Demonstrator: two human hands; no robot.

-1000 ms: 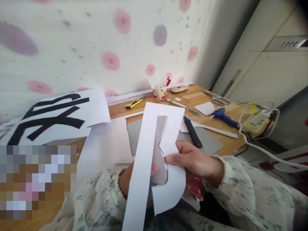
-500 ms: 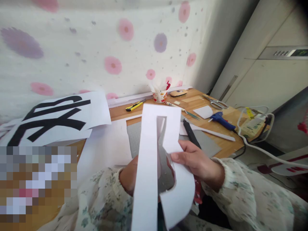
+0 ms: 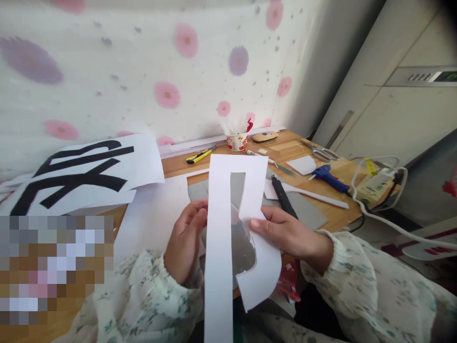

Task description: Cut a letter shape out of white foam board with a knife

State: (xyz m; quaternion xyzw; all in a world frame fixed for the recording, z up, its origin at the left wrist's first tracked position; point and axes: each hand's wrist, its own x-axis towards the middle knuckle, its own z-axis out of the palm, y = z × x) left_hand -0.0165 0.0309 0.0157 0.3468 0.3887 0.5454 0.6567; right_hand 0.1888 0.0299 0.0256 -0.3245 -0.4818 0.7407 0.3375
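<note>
A white cut-out board shape (image 3: 219, 228) with a long straight left bar and a curved right part is held upright in front of me. My right hand (image 3: 285, 231) pinches its right part, thumb on the front face and fingers behind. My left hand (image 3: 187, 238) is at the left edge of the long bar, its fingers bent together; the fingertips are partly hidden behind the bar. A thin, pale piece shows through the opening near the left fingers, too unclear to name. Behind the shape lies a grey cutting mat (image 3: 310, 212).
Sheets with black characters (image 3: 89, 171) lie left. Further back are a yellow cutter (image 3: 200, 156), a patterned cup (image 3: 237, 142) and a mouse (image 3: 264, 137). To the right are scissors (image 3: 323, 153), a blue glue gun (image 3: 330, 178), a black tool (image 3: 283, 197) and cables.
My left hand has come out from behind the shape to its left edge, higher than before. The shape has turned and lifted slightly, and its opening shows more of the mat.
</note>
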